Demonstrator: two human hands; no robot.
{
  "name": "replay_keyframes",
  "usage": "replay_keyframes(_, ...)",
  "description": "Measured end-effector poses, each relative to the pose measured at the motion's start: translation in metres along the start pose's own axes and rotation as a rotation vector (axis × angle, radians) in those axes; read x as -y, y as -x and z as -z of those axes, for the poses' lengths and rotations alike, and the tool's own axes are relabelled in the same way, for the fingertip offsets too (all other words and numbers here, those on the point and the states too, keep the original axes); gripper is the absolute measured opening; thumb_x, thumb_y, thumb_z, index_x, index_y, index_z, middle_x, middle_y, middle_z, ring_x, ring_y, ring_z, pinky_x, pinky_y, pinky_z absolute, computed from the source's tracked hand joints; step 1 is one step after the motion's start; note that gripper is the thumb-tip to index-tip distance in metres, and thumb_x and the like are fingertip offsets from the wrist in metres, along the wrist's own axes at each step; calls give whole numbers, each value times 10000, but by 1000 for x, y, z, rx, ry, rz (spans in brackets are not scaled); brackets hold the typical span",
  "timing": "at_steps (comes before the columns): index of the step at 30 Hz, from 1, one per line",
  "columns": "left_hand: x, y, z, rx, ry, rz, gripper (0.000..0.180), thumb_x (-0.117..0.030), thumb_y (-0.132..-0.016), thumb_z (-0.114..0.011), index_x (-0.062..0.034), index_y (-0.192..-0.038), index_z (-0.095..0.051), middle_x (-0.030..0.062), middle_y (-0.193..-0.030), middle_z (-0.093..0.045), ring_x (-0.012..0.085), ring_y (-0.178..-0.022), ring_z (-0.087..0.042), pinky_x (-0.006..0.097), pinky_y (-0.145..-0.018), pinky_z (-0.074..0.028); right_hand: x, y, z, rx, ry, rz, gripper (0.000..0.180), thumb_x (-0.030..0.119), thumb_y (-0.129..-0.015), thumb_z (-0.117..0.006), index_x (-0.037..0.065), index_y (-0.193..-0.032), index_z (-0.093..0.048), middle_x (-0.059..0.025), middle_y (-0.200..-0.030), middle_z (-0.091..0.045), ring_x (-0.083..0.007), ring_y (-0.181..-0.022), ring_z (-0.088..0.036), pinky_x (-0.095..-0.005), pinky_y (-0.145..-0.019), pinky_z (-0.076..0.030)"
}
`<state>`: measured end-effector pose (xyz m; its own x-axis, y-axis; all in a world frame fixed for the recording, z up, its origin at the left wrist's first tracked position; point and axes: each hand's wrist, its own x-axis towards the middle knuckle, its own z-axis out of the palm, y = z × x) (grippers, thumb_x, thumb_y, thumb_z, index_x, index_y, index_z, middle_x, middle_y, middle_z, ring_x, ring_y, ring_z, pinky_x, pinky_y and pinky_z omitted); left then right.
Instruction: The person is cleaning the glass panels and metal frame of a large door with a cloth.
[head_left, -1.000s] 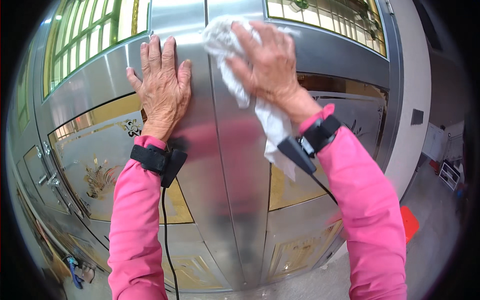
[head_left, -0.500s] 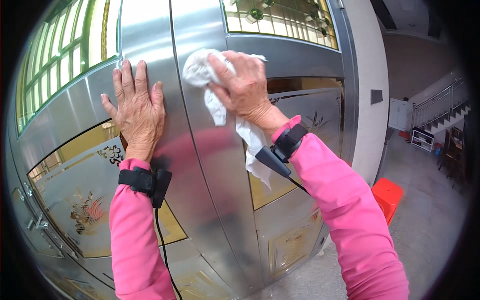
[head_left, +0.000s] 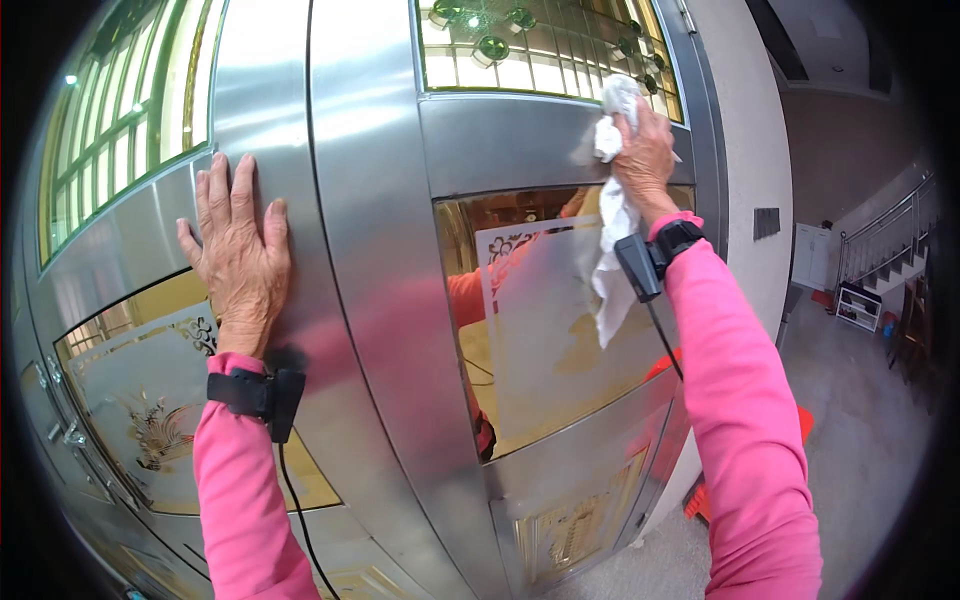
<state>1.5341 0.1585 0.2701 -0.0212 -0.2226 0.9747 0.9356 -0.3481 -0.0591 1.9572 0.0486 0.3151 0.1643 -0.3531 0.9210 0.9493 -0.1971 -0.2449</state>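
A crumpled white cloth [head_left: 617,240] is gripped in my right hand [head_left: 645,155], which presses it near the right side of a metal double door [head_left: 385,250], just under the upper glass pane [head_left: 540,50]. One end of the cloth hangs down over the frosted, patterned lower pane [head_left: 550,330]. My left hand [head_left: 240,250] lies flat on the door's steel surface, left of the centre seam, fingers spread and holding nothing. Black straps with cabled devices circle both wrists over pink sleeves.
Door handles [head_left: 75,435] sit at the far left. Right of the door frame is a pale wall [head_left: 755,160]; beyond it are a staircase railing [head_left: 885,240] and a small shoe rack [head_left: 858,305]. A red object [head_left: 697,500] lies on the floor by the wall.
My right hand has carried the cloth rightward from near the centre seam to the door's right side. The left hand stays flat on the door; the view has shifted slightly.
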Motion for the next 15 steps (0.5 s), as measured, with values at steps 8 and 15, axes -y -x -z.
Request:
replay_keyframes(8, 5, -1, 2, 20, -8, -23, 534, -411, -891, -451, -247, -1383, -324, 8, -1469, -254, 207, -1372, -185, 528, -1078, -86, -82, -23, -1, 94, 12, -202, 477, 439, -832, -542, 183, -1231, -482, -197, -1110, -501, -408, -1018, -512, -522, -825, -413)
replay_keyframes(15, 7, -1, 2, 22, -47, -29, 607, -474, -863, -487, -249, -1395, -302, 11, -1475, -238, 209, -1374, -182, 530, -1076, -83, -32, -3, -9, -2, -4, -134, 488, 392, -824, -554, 166, -1250, -484, -177, -1073, -494, -379, -978, -514, -512, -787, -416)
